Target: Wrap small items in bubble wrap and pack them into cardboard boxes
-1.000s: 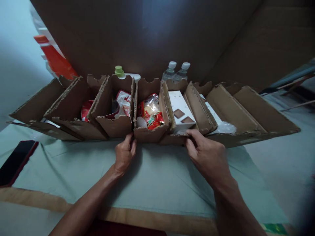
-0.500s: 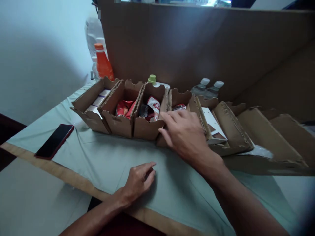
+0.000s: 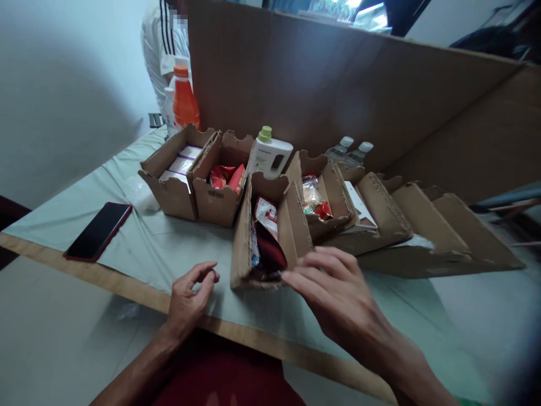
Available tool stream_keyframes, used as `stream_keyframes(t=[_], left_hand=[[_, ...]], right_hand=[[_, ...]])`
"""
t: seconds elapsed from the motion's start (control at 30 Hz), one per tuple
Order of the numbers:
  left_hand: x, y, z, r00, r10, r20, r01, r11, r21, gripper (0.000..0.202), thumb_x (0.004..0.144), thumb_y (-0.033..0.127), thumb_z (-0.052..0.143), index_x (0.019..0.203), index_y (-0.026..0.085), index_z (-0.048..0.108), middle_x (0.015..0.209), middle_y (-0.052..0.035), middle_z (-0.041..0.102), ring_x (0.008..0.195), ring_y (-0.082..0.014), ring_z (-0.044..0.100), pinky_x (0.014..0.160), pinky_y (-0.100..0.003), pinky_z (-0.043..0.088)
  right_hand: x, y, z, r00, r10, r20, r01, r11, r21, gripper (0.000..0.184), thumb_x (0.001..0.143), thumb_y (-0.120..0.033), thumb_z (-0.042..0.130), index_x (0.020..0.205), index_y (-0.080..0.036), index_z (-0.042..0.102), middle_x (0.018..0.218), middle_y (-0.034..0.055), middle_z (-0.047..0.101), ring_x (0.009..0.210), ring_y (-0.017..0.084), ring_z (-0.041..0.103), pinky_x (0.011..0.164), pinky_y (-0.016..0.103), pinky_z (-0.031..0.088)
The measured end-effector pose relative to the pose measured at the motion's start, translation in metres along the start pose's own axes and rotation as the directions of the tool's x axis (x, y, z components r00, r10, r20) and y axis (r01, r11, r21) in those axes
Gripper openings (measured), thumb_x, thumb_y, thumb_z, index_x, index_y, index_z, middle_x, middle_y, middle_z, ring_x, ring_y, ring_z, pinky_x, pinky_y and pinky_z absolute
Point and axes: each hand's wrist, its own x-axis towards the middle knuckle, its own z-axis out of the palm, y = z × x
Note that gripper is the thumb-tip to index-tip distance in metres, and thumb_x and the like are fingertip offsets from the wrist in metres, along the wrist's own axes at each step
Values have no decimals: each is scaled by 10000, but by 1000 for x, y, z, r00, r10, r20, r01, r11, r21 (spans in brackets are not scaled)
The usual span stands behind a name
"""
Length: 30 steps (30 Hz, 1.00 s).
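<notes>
A cardboard bin [image 3: 242, 254] stands forward of the row, closer to the table's front edge. Inside it are a red-and-white packet [image 3: 267, 216], a dark red item [image 3: 270, 251] and a bluish wrapper along the left wall. My right hand [image 3: 332, 282] is closed at the bin's front right corner, its fingertips over the rim. My left hand [image 3: 190, 293] rests near the front edge, left of the bin, with curled fingers, thumb and forefinger close together and nothing visible in them.
Several cardboard bins [image 3: 217, 206] line the table, holding packets and boxes. A white jug [image 3: 270, 155], an orange bottle [image 3: 185, 98] and clear bottles [image 3: 359, 155] stand behind. A phone [image 3: 98, 231] lies left. A tall cardboard panel [image 3: 296, 79] closes the back; a person [image 3: 156, 51] is beyond it.
The bin with the red-and-white packet has come out of the row toward me, with my right hand at its corner. My left hand has shifted left. The view has turned slightly.
</notes>
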Motion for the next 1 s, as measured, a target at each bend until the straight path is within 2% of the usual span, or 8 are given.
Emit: stream_keyframes(t=[0.13,0.23,0.33,0.43,0.5,0.6,0.77,1.0], left_hand=[[0,-3,1,1000,15,-26,-15,1000,12,283,884,299,632,1124,172,710,905,-58,770,815,-183,741,784,-304,613],[7,-6,11,982,124,139,-114,990,-81,599,832,259,650,1419,191,554,1326,-134,683,1187,-246,681,1004,-386,568],[16,-6,25,923,186,338,-122,972,-203,820,806,286,673,1565,202,375,1602,-166,460,1442,-309,501,1178,-466,440],[17,-3,37,893,134,429,-53,979,-195,775,813,325,680,1524,167,417,1562,-183,501,1429,-326,512,1202,-470,411],[11,-2,46,905,87,416,-27,988,-150,701,827,342,675,1472,161,466,1473,-173,580,1378,-315,557,1182,-454,434],[-5,-4,62,937,61,344,-29,995,-97,666,834,353,690,1441,175,482,1433,-158,598,1356,-312,566,1178,-464,435],[-22,-19,87,949,80,304,-60,995,-75,807,832,332,699,1549,204,354,1550,-180,486,1435,-342,492,1223,-543,359],[-17,-15,100,939,169,300,-162,986,-49,823,810,241,677,1572,233,367,1566,-161,490,1479,-349,442,1229,-545,365]], right_hand=[[-89,-4,-26,952,243,-186,-265,959,-103,526,920,-123,645,1367,-399,627,1042,22,796,1142,295,697,1044,534,483],[-150,-8,-28,745,447,-496,-611,756,-236,593,891,-226,743,1434,-415,596,1188,111,761,1184,357,693,1005,548,526],[-186,-29,-2,684,651,-329,-710,697,-95,608,935,-424,673,1514,-316,521,1337,140,702,1111,330,733,910,489,603],[-186,-51,40,706,709,-12,-703,702,119,632,885,-532,680,1419,-200,609,1236,146,747,1062,330,749,859,463,634],[-172,-51,62,694,718,44,-710,674,201,513,857,-516,706,1264,-204,713,1106,127,783,1030,335,751,901,478,622],[-150,-21,75,619,784,-42,-739,600,307,395,875,-507,670,1126,-213,749,1015,114,789,1005,334,745,958,499,590],[-144,42,75,505,859,-79,-752,483,448,502,825,-654,643,968,-181,728,884,135,772,927,360,741,882,518,597],[-161,46,82,456,885,-97,-760,444,475,403,840,-580,671,948,-195,719,941,123,806,901,317,770,767,400,624]])
